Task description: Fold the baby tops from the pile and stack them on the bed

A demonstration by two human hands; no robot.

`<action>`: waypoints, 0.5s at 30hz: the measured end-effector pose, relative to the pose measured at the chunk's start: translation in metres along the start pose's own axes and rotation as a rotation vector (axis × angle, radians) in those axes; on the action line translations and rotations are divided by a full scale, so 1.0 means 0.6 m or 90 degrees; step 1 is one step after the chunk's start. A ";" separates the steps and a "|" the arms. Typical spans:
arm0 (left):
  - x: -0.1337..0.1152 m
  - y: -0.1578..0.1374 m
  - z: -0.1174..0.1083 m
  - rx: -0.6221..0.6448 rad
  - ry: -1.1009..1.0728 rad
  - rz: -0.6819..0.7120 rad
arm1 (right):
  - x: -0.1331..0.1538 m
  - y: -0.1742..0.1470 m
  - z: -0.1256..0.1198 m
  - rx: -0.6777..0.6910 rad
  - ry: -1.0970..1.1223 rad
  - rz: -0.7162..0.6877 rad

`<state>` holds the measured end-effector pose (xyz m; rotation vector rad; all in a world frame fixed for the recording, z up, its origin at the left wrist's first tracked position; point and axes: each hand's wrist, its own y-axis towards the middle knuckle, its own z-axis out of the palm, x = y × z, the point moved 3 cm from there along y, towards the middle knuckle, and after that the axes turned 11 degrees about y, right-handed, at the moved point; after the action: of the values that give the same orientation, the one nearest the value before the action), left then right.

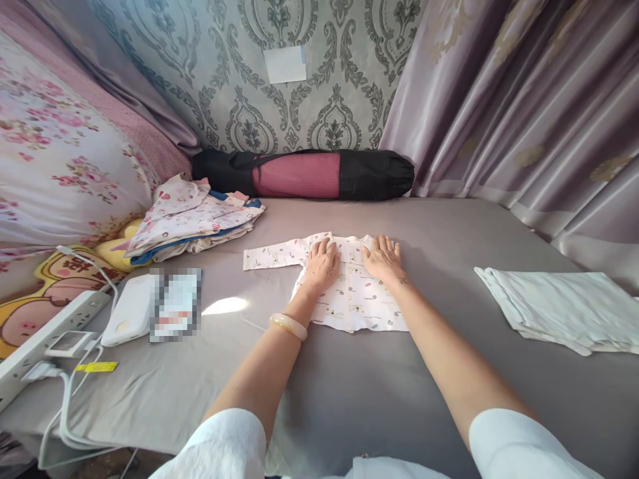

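A small white baby shirt [352,293] with a scattered print lies flat on the grey bed sheet. One sleeve stretches out to the left; the right sleeve does not show beyond the body of the shirt. My left hand [323,264] rests flat on the shirt's upper left part, near the sleeve's base. On its upper right part lies my right hand [384,258], fingers extended and slightly apart. Both palms press on the cloth and neither hand grips it. A pale bangle [288,326] circles my left wrist.
To the left sit a pile of folded clothes [194,223], a white power bank [130,309], a blurred-out flat item [176,305] and a power strip [52,349] with cables. Folded white cloth [564,309] lies at right. A black and pink rolled bag [299,174] lines the wall.
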<state>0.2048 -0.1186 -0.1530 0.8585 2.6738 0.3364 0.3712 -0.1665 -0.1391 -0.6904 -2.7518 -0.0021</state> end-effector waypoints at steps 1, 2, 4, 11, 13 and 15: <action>-0.001 -0.001 -0.001 -0.009 -0.001 0.009 | 0.012 0.000 0.001 -0.002 0.009 -0.024; -0.002 -0.002 -0.002 -0.014 -0.001 0.024 | 0.025 0.000 0.003 -0.002 0.021 -0.050; -0.005 -0.004 -0.001 -0.008 -0.001 0.063 | 0.047 0.000 0.011 0.005 0.046 -0.090; -0.004 0.001 0.018 0.052 0.019 0.037 | 0.064 0.002 0.039 -0.002 0.046 -0.106; -0.004 0.003 0.021 0.063 0.020 0.026 | 0.062 0.004 0.041 -0.006 0.043 -0.106; -0.004 0.003 0.022 0.068 0.021 0.021 | 0.060 0.005 0.042 -0.008 0.043 -0.106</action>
<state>0.2125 -0.1170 -0.1638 0.9372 2.7319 0.2178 0.3350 -0.1450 -0.1528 -0.4535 -2.7383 -0.0780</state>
